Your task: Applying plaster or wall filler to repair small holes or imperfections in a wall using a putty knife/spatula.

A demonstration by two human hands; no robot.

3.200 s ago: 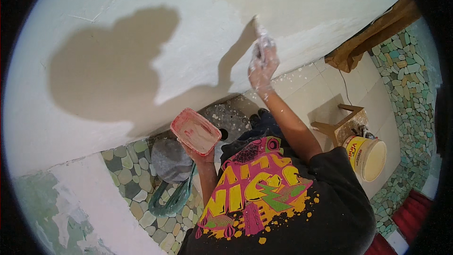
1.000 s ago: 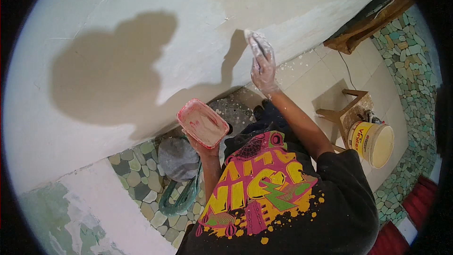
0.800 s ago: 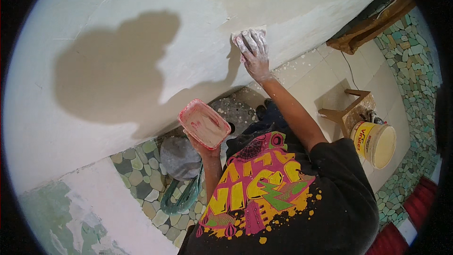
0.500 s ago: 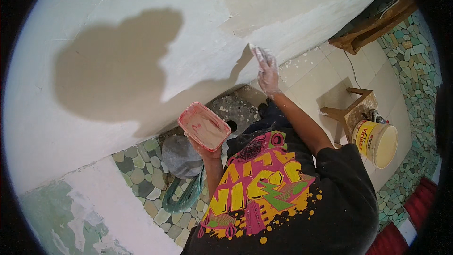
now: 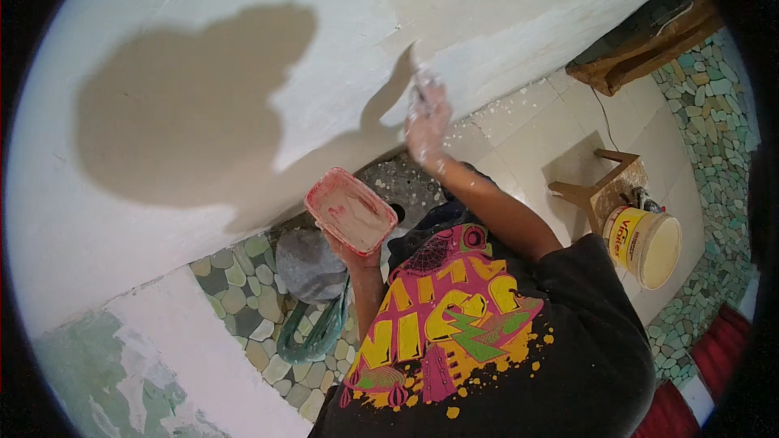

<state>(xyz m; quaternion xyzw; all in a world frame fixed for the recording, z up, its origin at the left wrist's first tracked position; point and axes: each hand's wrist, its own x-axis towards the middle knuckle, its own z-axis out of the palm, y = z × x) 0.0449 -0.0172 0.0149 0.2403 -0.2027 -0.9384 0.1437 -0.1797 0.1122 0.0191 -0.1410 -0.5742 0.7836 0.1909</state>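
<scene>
My left hand (image 5: 350, 253) is closed round the lower end of a red rectangular plastic tub (image 5: 389, 219), which is tilted so that the pinkish-white putty in it shows. Up at the wall (image 5: 243, 219), my right hand (image 5: 428, 118) is smeared with white putty. Its fingers are closed on a thin, flat putty scraper (image 5: 415, 57), coated pale and partly hidden by the hand, with its tip at or close to the wall surface. Around it the wall has whiter coated areas and a beige patch higher up. My shadow falls across the wall's left side.
A small wooden stool (image 5: 621, 186) stands on the tiled floor at right, beside a white-and-yellow paint bucket (image 5: 661, 251). Under my left arm lie a grey rounded object (image 5: 308, 264) and a looped green hose-like thing (image 5: 312, 341). White drops spot the tiles (image 5: 519, 126).
My right hand has moved left and a little lower, bending at the wrist, while the scraper's tip has moved up along the wall. The tub has shifted slightly up and left.
</scene>
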